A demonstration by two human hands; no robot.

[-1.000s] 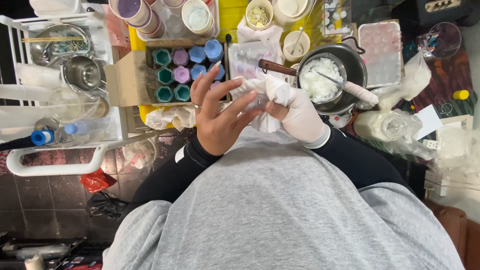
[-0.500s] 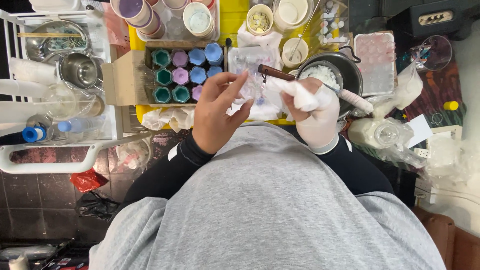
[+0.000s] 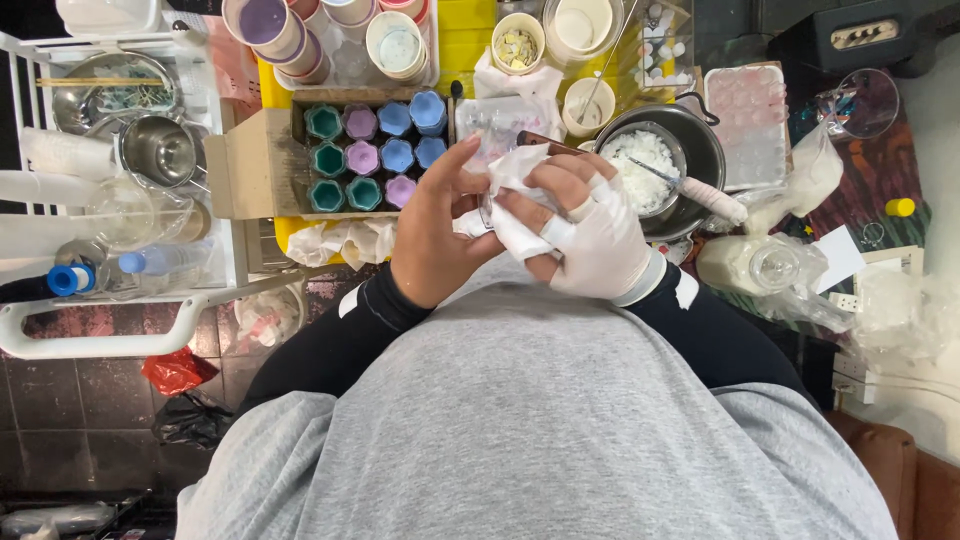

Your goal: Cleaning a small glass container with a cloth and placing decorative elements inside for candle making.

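My left hand [image 3: 437, 235] is bare and my right hand [image 3: 590, 235] wears a white fingerless glove. Both grip a crumpled white tissue [image 3: 515, 205] wrapped around a small clear glass between them, held over the table's front edge close to my grey shirt. Just behind my hands is a cardboard box [image 3: 250, 165] holding several small teal, purple and blue candles [image 3: 362, 158]. To the right stands a dark pot [image 3: 700, 150] of white wax flakes with a white-handled tool [image 3: 700, 192] resting in it.
A white cart [image 3: 100, 340] at the left carries metal bowls, clear containers and a bottle with a blue cap. Cups with coloured wax stand at the back on the yellow table [image 3: 470, 40]. A clear ice-cube-like tray, plastic bags and a glass jar lie at right.
My hands have shifted slightly left and closed more tightly around the tissue and glass; the right hand has turned so that its fingers curl over the top.
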